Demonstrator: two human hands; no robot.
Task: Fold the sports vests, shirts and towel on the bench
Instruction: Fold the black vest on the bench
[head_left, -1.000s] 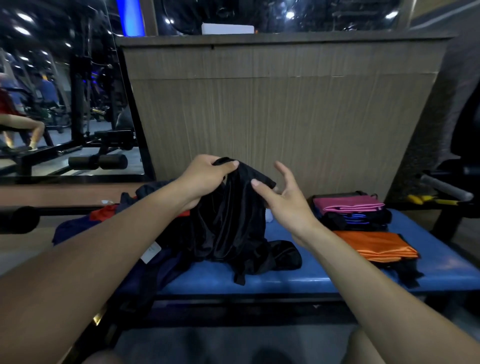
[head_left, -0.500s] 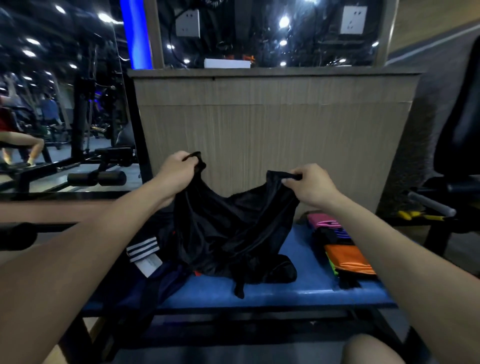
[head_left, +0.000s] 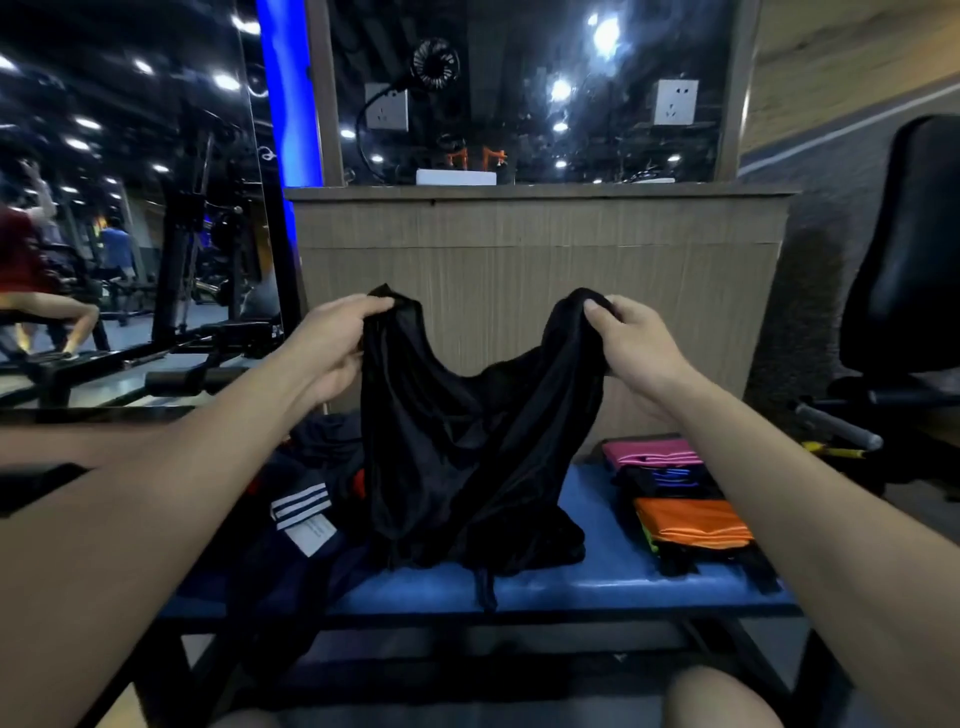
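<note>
far left, a mirror (head_left: 130, 234) shows gym machines and people; below it, on the left end of the blue bench (head_left: 597, 582), lies a heap of dark clothes (head_left: 311, 467), one piece with white stripes (head_left: 300, 503) and a white label (head_left: 311, 532); my left hand (head_left: 332, 343) is raised above that heap, fingers and thumb pinched on one top corner of the black vest (head_left: 467, 441); the vest hangs between my hands, sagging in the middle, its lower edge bunched on the bench seat and a thin strip of it trailing over the front edge; my right hand (head_left: 634, 343) pinches the other top corner, thumb curled over the cloth, at about the same height as the left; behind the vest stands a wood-grain counter (head_left: 519, 249); to the right on the bench sits a row of folded pieces, pink (head_left: 649, 451) at the back, a black one with blue bands (head_left: 670, 478) in the middle, orange (head_left: 691, 522) nearest me; further right, a black padded seat (head_left: 904, 249).
</note>
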